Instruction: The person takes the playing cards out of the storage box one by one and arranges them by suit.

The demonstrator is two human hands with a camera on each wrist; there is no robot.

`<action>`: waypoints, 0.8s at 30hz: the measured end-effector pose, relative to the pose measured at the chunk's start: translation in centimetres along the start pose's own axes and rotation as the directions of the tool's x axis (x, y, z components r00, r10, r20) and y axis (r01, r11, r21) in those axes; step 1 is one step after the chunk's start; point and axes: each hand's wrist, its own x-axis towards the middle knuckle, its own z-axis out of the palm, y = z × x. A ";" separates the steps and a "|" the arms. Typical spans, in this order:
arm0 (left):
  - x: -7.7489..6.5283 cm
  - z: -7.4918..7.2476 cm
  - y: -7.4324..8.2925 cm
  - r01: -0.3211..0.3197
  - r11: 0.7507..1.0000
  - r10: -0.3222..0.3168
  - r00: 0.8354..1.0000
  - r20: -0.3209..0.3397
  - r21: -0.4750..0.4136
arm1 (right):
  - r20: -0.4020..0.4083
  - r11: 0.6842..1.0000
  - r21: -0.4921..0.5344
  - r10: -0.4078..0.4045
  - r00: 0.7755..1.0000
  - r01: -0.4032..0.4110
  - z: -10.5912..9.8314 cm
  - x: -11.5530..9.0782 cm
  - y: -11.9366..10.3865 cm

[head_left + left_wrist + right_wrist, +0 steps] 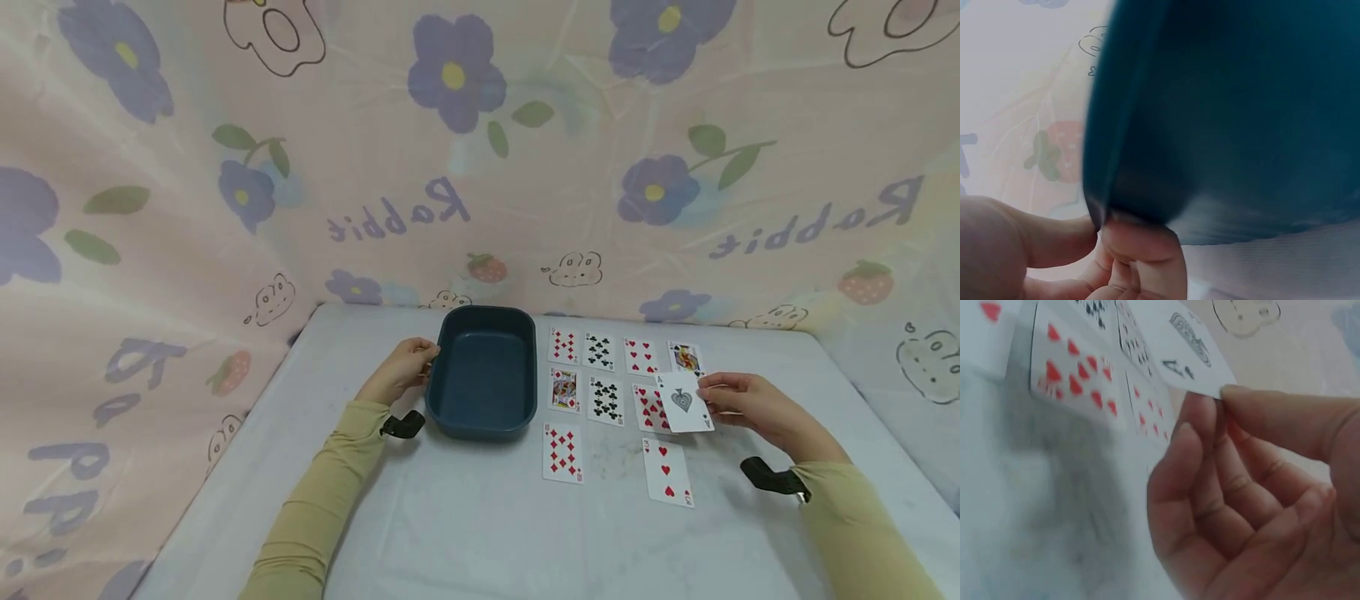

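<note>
In the head view my left hand (405,367) pinches the left rim of a dark blue rectangular tub (487,375). The left wrist view shows thumb and forefinger closed on the rim of that tub (1229,125). My right hand (753,408) holds an ace of spades (684,402) by its right edge, face up. Seen from the right wrist, thumb and fingers (1260,487) pinch one corner of the ace (1191,347). In the head view the ace overlaps a hearts card (648,407), hiding part of it. Nearer to me lies a three of hearts (666,472).
Right of the tub, playing cards lie face up in rows, among them a ten of diamonds (562,452), a ten of clubs (605,400), a red king (564,390) and a face card (685,358). A patterned cloth (525,183) hangs behind the white table (465,533).
</note>
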 end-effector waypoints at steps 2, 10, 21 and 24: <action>-0.1 0.0 0.0 -0.003 1.000 0.003 1.000 -0.003 0.001 | -0.014 1.000 -0.006 0.020 1.000 -0.020 -0.4 -0.2 0.7; -0.3 0.0 0.1 0.000 1.000 0.000 1.000 -0.011 -0.005 | -0.051 0.997 0.007 0.082 0.995 -0.082 -1.5 -0.3 3.1; 0.0 -0.2 -0.5 0.023 0.999 -0.023 1.000 0.007 -0.032 | -0.179 0.979 -0.157 0.103 0.978 -0.132 -1.5 -0.1 4.5; 0.2 -0.3 -0.6 0.024 0.999 -0.023 1.000 0.020 -0.046 | -0.196 0.968 -0.202 0.112 0.974 -0.152 -1.4 -0.1 4.0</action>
